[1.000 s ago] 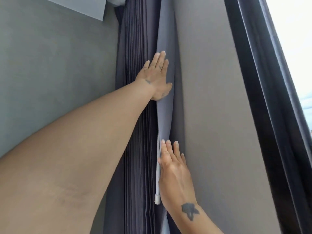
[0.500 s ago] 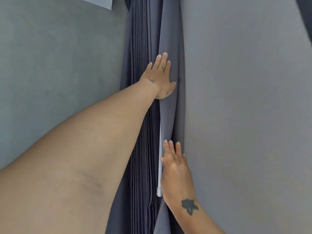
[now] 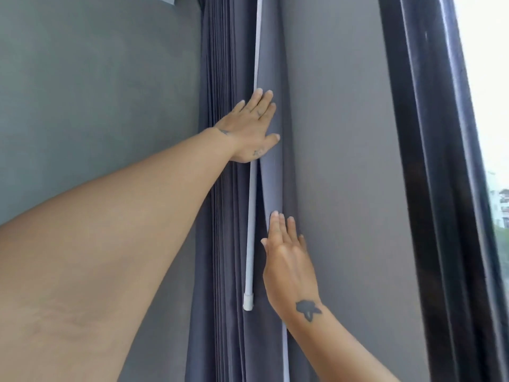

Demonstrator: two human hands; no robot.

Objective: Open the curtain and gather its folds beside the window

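The dark grey curtain [image 3: 225, 216] hangs bunched in tight vertical folds against the corner, left of the window. Its pale outer fold [image 3: 271, 172] lies on the right side of the stack. My left hand [image 3: 250, 128] rests flat on the folds higher up, fingers straight and together, pressing over a white pull wand [image 3: 251, 230] that hangs down in front of the folds. Lower down, my right hand [image 3: 289, 268] lies flat against the pale fold's right edge, fingers pointing up. Neither hand grips anything.
A grey wall [image 3: 91, 100] stands to the left of the folds and a grey wall panel [image 3: 341, 161] to the right. A dark window frame [image 3: 429, 188] runs down the right side, with bright glass [image 3: 490, 86] beyond it.
The view has swung right, bringing the window frame and glass back in. The white wand now shows along its whole length. Both hands stay flat on the folds in much the same places.
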